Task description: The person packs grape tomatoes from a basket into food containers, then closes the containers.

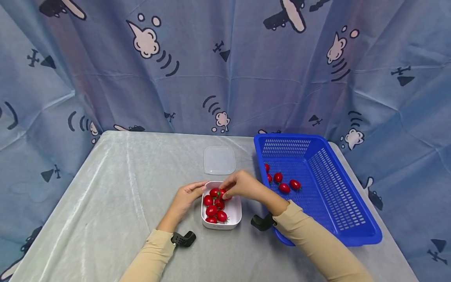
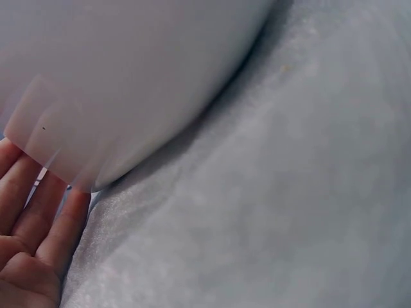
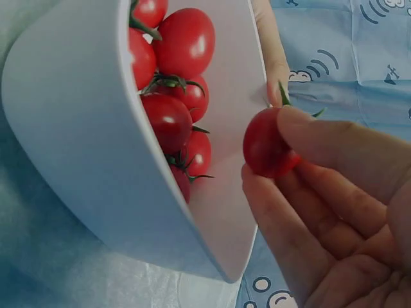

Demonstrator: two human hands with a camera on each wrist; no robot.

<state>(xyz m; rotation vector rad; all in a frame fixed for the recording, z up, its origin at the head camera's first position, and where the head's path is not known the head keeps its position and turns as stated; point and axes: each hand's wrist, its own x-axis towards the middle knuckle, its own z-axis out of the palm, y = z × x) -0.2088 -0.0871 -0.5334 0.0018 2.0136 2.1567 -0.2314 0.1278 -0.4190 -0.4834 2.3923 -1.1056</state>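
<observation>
A white square container [image 1: 230, 226] stands on the table with several red cherry tomatoes [image 1: 211, 210] inside, mostly toward its left side. My left hand [image 1: 184, 199] rests against the container's left back corner; in the left wrist view its straight fingers [image 2: 61, 224] touch the outer wall. Over the container's back right part, my right hand [image 1: 243, 186] pinches one cherry tomato [image 3: 266, 144] with a green stem between thumb and fingers. The right wrist view has this tomato just beside the container's opening, apart from the others.
A blue perforated basket [image 1: 322, 188] stands on the right, partly under the right forearm, with several cherry tomatoes [image 1: 295, 184] near its left side. Behind the container lies a clear square lid [image 1: 219, 160]. A patterned blue curtain [image 1: 225, 78] hangs along the table's back edge.
</observation>
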